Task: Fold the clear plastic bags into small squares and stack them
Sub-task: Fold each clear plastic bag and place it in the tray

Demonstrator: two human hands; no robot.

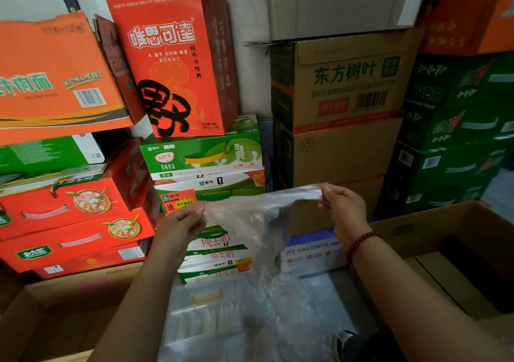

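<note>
A clear, crinkled plastic bag hangs stretched in the air between my two hands. My left hand pinches its top left corner, and my right hand pinches the top right corner a little higher up. The bag's lower part drapes down onto a pale flat surface near me, where more clear plastic lies bunched. A red bead bracelet sits on my right wrist.
Stacked cartons wall in the space: red and orange boxes at the left, a tall red gift bag, green milk cartons in the middle, brown cartons and green cases at the right. Open cardboard boxes flank me.
</note>
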